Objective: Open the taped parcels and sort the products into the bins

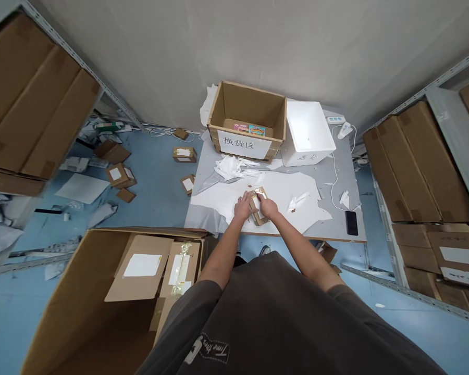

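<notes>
A small brown cardboard box (262, 221) with a white label lies on the white sheet (297, 188) near the table's front edge. My left hand (242, 206) grips the box at its left side, thumb over its top face. Closed fingers of my right hand (268, 206) press at the far part of the label; whatever is pinched there is too small to make out. Crumpled white paper strips (232, 167) are heaped beyond my left hand. To the right of my right hand lies another white scrap (297, 201).
Behind the work spot stand an open carton (244, 143) holding small colourful packs and a white foam box (307, 151). A phone (352, 223) lies at the table's right. A large open carton (74, 291) is at my left. Shelves with cartons (418, 161) flank both sides.
</notes>
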`<state>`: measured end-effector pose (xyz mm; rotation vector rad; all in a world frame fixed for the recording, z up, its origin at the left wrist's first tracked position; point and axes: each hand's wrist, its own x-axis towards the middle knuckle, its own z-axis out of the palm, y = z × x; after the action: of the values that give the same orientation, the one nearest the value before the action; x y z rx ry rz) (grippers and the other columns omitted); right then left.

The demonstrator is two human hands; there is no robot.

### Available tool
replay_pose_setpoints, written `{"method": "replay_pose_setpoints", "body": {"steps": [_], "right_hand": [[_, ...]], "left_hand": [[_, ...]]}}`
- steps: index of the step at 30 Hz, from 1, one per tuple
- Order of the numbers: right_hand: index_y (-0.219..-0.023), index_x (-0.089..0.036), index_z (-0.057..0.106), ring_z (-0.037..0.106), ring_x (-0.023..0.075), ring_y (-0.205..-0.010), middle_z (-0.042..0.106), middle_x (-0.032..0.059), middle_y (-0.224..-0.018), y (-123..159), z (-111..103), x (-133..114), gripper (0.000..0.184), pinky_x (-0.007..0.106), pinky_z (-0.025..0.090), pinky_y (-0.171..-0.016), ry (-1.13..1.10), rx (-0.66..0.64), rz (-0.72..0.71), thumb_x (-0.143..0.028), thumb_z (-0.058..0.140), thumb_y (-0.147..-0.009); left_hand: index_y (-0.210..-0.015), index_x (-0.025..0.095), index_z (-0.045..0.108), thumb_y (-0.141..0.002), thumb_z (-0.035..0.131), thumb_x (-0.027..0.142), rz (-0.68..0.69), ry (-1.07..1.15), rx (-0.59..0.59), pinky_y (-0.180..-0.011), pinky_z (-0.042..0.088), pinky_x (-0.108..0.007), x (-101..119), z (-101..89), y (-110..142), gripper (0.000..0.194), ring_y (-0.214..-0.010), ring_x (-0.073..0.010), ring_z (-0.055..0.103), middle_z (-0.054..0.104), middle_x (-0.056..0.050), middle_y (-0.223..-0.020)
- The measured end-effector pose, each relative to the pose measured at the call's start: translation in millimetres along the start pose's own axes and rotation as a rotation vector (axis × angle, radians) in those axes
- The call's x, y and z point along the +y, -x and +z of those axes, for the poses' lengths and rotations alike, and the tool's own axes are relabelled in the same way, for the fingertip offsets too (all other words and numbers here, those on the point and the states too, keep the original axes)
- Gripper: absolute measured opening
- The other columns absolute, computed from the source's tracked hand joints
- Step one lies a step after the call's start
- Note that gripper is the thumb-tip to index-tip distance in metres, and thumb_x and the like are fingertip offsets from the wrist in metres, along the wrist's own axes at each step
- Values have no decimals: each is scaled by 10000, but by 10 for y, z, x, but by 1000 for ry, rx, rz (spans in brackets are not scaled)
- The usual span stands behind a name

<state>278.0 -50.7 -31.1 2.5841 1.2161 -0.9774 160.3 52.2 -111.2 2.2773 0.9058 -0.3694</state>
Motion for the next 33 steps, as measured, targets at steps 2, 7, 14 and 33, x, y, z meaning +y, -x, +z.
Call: {"method": "replay_pose_setpoints", "body": {"steps": [2,7,14,33], "right_hand": [[-1702,-244,321,709,313,-1242,726,188,-1368,5,5,10,698,360,511,-965,-2,-7,5,-254,591,-1058],[-1707,-229,314,710,319,-1249,722,200,-1370,87,14,37,728,360,510,-968,6,-13,21,-261,616,-1045],[-1701,-230,306,708,316,-1257,727,198,-1358,251,50,70,724,360,516,-973,-11,-24,55,-269,612,-1046],[-1641,-222,427,722,317,-1234,740,205,-1320,1038,531,350,618,372,529,-972,-12,-116,126,-142,490,-1031]], "left_hand": [[-1766,386,138,-900,763,643,12,-13,-11,-1226,438,-557,1,16,15,1099,-1634,-424,275,113,-51,-1854],[-1768,400,118,-921,716,669,1,-44,-38,-1233,428,-577,66,74,47,1071,-1648,-435,239,111,-22,-1856],[-1762,433,133,-901,679,757,12,-83,-51,-1224,429,-599,167,102,109,1070,-1655,-441,218,152,-8,-1849],[-1763,400,151,-907,729,649,21,-116,-26,-1225,426,-605,176,160,42,1062,-1645,-446,229,152,-18,-1849]]}}
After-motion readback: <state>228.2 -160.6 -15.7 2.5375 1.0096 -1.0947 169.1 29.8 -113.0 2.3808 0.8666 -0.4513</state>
